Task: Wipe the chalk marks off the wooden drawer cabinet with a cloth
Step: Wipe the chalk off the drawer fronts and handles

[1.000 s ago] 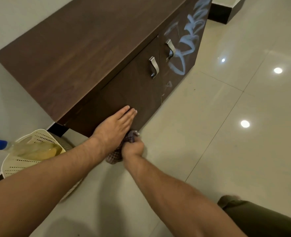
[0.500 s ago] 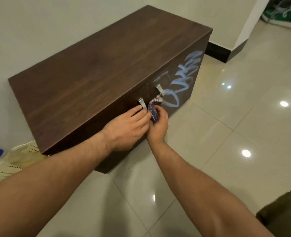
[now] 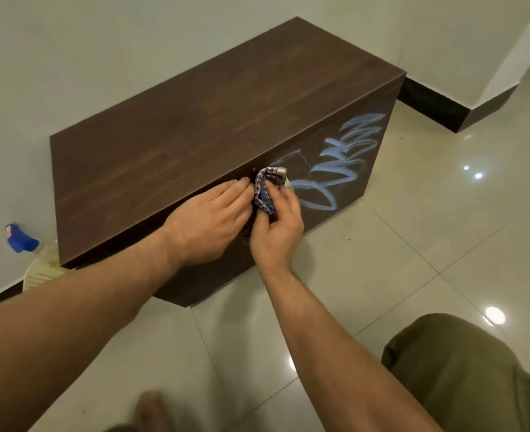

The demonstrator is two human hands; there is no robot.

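Just beside chalk marks [image 3: 335,171], right grip [image 3: 277,232] pinches cloth [image 3: 264,194].

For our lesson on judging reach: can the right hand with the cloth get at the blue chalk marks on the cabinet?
Probably yes. The right hand grips the checked cloth just beside the nearest chalk marks, nothing lies between them, and the left hand sits on the other side.

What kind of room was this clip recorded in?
Probably a room in a home: a low wooden drawer cabinet stands against a plain wall, on glossy floor tiles edged by a dark skirting board, with a perforated plastic basket beside it.
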